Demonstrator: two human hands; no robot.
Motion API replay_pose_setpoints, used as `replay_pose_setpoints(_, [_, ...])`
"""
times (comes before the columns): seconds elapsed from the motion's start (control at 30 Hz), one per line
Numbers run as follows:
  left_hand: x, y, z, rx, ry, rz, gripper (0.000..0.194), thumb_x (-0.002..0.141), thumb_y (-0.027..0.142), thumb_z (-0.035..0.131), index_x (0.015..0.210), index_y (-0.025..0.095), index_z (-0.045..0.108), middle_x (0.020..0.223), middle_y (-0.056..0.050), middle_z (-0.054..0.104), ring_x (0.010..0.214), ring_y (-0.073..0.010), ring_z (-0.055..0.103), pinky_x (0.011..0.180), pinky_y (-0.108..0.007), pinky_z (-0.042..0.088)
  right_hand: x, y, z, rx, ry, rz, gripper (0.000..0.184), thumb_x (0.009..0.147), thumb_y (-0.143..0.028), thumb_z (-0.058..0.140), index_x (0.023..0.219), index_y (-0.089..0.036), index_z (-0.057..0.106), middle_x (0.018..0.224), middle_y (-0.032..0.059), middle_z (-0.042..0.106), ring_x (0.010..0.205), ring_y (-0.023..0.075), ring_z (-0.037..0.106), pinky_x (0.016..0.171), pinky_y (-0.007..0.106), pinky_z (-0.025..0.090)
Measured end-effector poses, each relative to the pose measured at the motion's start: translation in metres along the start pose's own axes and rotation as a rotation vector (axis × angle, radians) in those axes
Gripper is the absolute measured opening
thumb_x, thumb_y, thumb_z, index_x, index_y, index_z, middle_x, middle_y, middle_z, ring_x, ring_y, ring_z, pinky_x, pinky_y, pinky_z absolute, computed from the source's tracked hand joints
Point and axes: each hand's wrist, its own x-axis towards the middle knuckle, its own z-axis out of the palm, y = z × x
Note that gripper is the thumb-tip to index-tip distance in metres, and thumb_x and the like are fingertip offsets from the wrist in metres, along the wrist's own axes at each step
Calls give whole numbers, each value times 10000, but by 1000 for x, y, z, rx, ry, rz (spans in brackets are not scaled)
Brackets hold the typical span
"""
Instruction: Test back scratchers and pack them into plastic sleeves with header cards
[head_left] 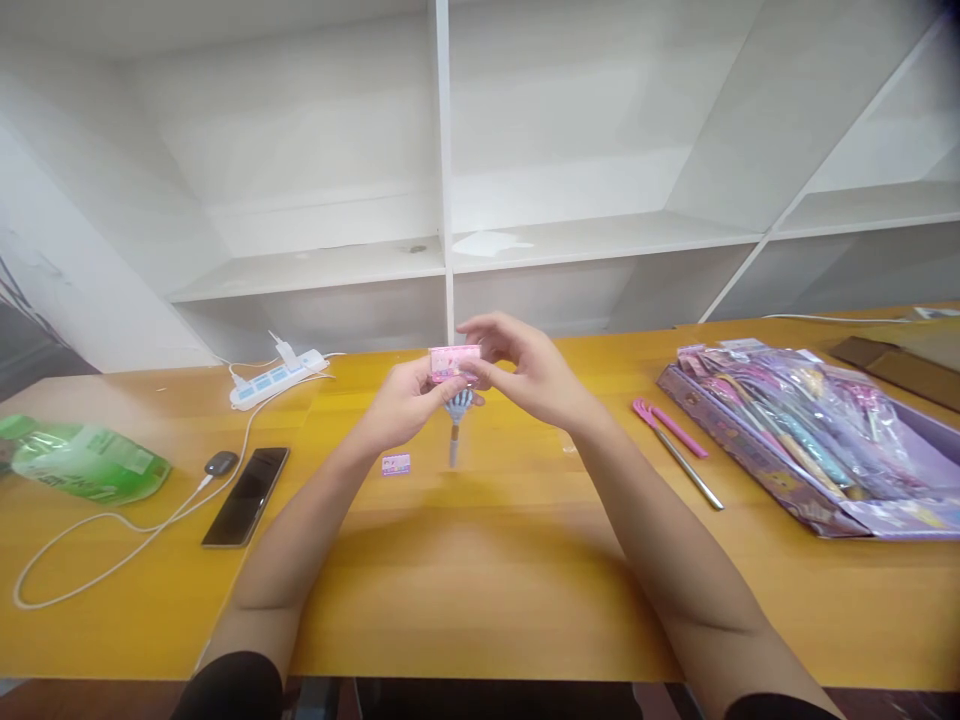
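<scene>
Grip: left hand point(401, 402) clamps the pink card point(450, 356), thumb in front, presumably to steady it; right hand point(536, 375) has its thumb at the right end, but I cannot tell whether it clamps.
Counter point(480, 590): beneath the pink card.
Purple box point(750, 450): well right of the pink card, its wall likely keeping wrapped packets point(795, 415) together.
Phone point(246, 498): left of the pink card, probably clear of the hands.
Striped blue piece point(459, 403): just below the pink card.
Loose card point(396, 464): below-left of the pink card, flat.
</scene>
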Motion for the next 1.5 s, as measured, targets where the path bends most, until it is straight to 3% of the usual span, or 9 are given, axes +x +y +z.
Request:
replay_pose_setpoints(0.13, [-1,0,0,63,3,2,430,1020,522,711,1255,168,778,1108,-137,840,1071,-309,816,925,-389,637,0,-5,7,82,-44,68,244,1014,-438,736,1126,-222,744,1105,63,692,797,161,687,641,299,633])
replay_pose_setpoints(0.33, [-4,3,2,150,-8,6,317,1010,465,722,1140,181,777,1100,-107,837,1068,-284,809,898,-355,625,0,0,13,36,-2,33,202,967,-407,777,1026,-218,740,1045,54,683,870,179,670,664,283,593])
replay_pose_setpoints(0.53, [-8,5,7,120,-61,-15,389,991,409,753,1311,192,717,1131,-111,835,1090,-293,813,934,-385,637,-1,-7,11,68,-20,97,156,931,-326,787,991,-208,706,1002,35,665,806,159,663,602,258,567])
replay_pose_setpoints(0.7, [-8,9,11,199,-109,18,251,1001,416,731,1078,184,787,1049,-89,840,988,-257,811,847,-331,617,-3,-10,15,116,-64,179,262,840,-335,871,960,-216,671,932,-4,626,618,117,590,429,233,495])
replay_pose_setpoints(0.8, [-8,10,10,287,-120,12,239,1005,398,712,1008,184,817,1028,-73,844,960,-244,802,804,-305,598,-3,-8,19,101,-65,174,336,800,-408,915,931,-218,670,921,-1,606,616,121,579,387,228,473])
replay_pose_setpoints(1.0, [-4,6,6,199,-109,23,225,1002,378,725,1016,173,814,1058,-72,841,994,-235,798,816,-286,603,-2,-7,19,49,-59,194,346,838,-495,882,956,-212,722,920,29,705,751,170,654,509,241,505])
replay_pose_setpoints(1.17, [-2,2,6,37,-67,35,310,986,423,770,1122,145,794,1114,-121,830,1058,-270,799,874,-342,640,0,-10,16,27,-30,147,258,878,-423,836,995,-203,769,954,44,768,877,201,708,687,276,552])
replay_pose_setpoints(1.37, [-4,1,5,-4,-75,18,312,984,438,787,1124,159,789,1107,-119,830,1075,-288,808,906,-362,649,-2,-14,12,81,-71,221,272,900,-434,807,1045,-205,785,960,45,765,759,173,683,534,239,525])
replay_pose_setpoints(1.5, [-4,5,5,2,-83,15,361,980,457,789,1188,161,789,1106,-125,832,1070,-301,813,902,-377,657,-3,-17,7,111,-104,232,281,923,-432,788,1087,-203,790,1011,58,762,789,180,696,536,238,567])
